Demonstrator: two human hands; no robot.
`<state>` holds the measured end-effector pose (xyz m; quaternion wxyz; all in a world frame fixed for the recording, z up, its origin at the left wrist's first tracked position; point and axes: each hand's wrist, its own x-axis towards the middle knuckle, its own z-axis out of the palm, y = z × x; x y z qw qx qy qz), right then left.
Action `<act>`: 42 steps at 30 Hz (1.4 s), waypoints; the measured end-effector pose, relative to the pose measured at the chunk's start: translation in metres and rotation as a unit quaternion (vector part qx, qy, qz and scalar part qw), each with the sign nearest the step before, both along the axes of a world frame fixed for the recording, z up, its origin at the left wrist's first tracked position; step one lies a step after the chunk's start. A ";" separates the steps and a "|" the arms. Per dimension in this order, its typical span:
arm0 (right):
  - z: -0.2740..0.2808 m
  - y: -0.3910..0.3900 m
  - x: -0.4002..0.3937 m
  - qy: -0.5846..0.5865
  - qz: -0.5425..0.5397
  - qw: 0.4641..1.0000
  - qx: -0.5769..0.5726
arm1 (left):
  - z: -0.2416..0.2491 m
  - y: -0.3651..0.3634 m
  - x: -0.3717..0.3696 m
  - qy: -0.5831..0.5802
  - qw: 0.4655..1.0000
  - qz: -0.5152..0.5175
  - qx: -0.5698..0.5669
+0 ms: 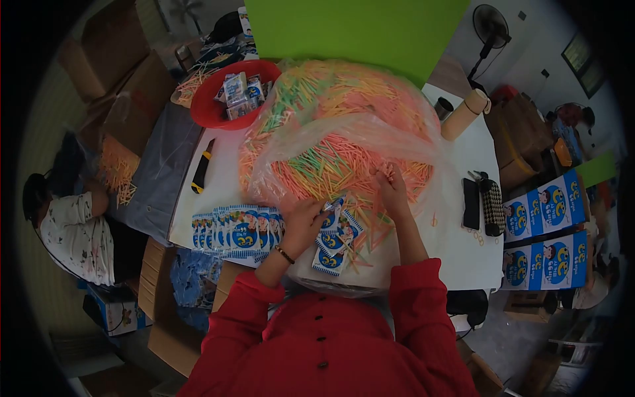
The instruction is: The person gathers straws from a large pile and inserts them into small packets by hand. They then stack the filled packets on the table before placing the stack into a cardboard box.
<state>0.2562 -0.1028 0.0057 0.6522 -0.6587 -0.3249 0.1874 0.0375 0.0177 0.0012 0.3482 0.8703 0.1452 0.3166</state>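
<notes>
A large clear plastic bag (pixel 254 175) lies open on the table, heaped with thin pink, yellow and green sticks (pixel 324 162). My left hand (pixel 304 221) is closed on the edge of a small blue-and-white packet (pixel 335 206) with a silvery end. At the bag's near opening, my right hand (pixel 391 190) pinches a little bunch of pinkish sticks (pixel 385 172). More packets (pixel 329 260) lie loosely below the left hand, with stray sticks beside them. To the left, several similar packets (pixel 238 231) overlap in a row.
A red bowl (pixel 210 109) of small packs stands at the back left, above a yellow-black utility knife (pixel 202 173). On the right are a tan bottle (pixel 465 114), a dark phone (pixel 470 196) and a checked pouch (pixel 491 206). Another person (pixel 83 231) sits at far left.
</notes>
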 end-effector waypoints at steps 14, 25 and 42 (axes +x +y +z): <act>-0.015 -0.017 0.015 0.013 -0.030 0.999 0.042 | 0.004 -0.001 0.008 0.055 0.990 0.077 0.100; -0.004 -0.039 0.014 0.269 -0.081 0.951 0.132 | 0.022 0.012 0.008 -0.119 0.745 -0.046 -0.655; 0.072 -0.005 -0.100 0.094 0.160 0.971 0.150 | 0.014 -0.013 -0.005 -0.041 0.932 -0.118 -0.341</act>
